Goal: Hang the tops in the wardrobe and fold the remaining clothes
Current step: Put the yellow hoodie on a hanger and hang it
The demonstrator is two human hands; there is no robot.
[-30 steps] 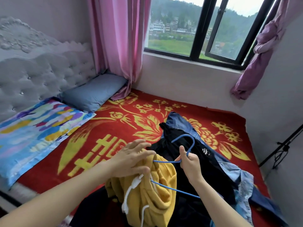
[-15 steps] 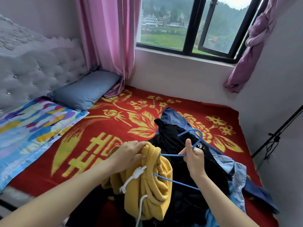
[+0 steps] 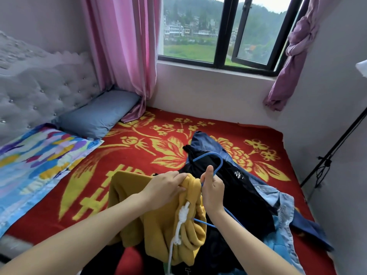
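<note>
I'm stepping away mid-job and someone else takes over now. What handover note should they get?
Left hand grips the yellow hoodie at its neck.
Right hand holds the blue hanger below its hook, one arm inside the hoodie.
Black garment and denim clothes lie heaped on the red blanket.
Done: hanger partly in.
Left: seat the hoodie, hang tops, fold the rest.

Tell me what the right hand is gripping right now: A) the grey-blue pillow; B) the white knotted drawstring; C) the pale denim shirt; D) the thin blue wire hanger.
D: the right hand curls round the thin blue wire hanger just below its hook, while the left hand grips the mustard-yellow hoodie.
</note>
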